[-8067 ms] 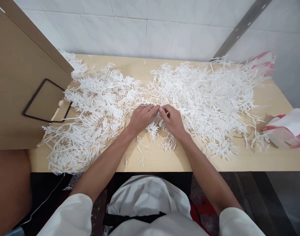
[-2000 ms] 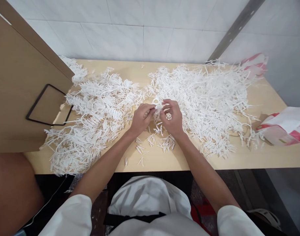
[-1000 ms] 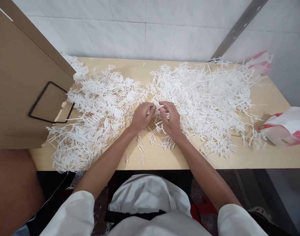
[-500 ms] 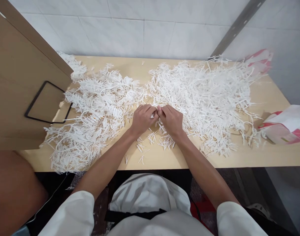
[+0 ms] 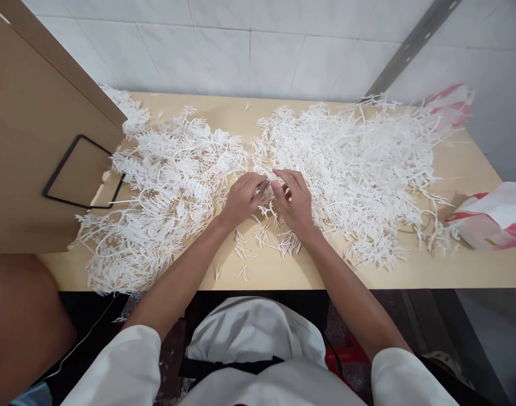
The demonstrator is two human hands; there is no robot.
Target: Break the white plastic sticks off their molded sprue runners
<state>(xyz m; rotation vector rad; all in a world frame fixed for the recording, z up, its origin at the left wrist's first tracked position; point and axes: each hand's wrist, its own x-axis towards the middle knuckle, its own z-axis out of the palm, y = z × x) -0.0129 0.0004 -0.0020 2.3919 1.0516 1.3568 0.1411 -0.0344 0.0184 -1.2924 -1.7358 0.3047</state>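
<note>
Between the left heap [image 5: 168,175] and the right heap [image 5: 351,163] of tangled white strands, both bare hands are at close quarters over the surface [image 5: 278,277], a narrow gap separating their fingertips! Left hand [image 5: 243,197]: fingers curled, thumb and forefinger close together, a fleck of white showing in the curl, though whether it is pinched there I cannot tell. Right hand [image 5: 295,203]: thumb and forefinger spread well apart, daylight between the tips, the right heap immediately beyond its knuckles. Just below and between the two, a white branched piece [image 5: 264,210], partly covered by the fingers. Nearer the front edge, a scatter of loose sprigs [image 5: 286,243], the densest cluster lying below the right hand, a few single ones out toward the left forearm [image 5: 177,276].

Over on the left, a brown panel [image 5: 42,113] stands beside the left heap, with a black rectangular loop [image 5: 62,165] at its lower right. Across to the far right, a red-and-white bag [image 5: 494,220] sits near the stray ends of the right heap. Along the back, a pale tiled wall [image 5: 219,62], a grey metal strip [image 5: 410,51] slanting up it!
</note>
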